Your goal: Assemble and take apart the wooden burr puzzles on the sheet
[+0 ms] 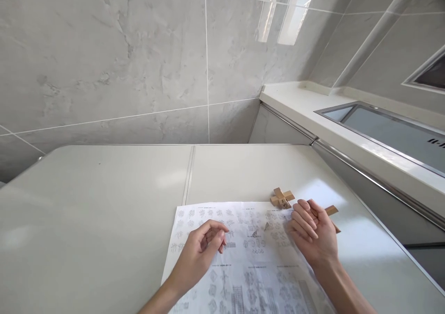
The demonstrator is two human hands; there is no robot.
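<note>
We have the sheet (243, 257) on the table (104, 230) beneath our left fingers (212, 224) and our right fingers (303, 217) at its right edge, with one block cluster (282, 198) just beyond the latter and leftward, another block (332, 210) just to their right, the counter (292, 98) farther right and the wall (104, 63) beyond both.

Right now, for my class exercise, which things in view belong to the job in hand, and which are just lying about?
Likely part of the job:
- printed sheet, near both hands
- cross-shaped wooden piece, beside the right hand
- other wood, partly hidden by that hand

Just surroundings:
- side counter
- metal-framed panel
</note>
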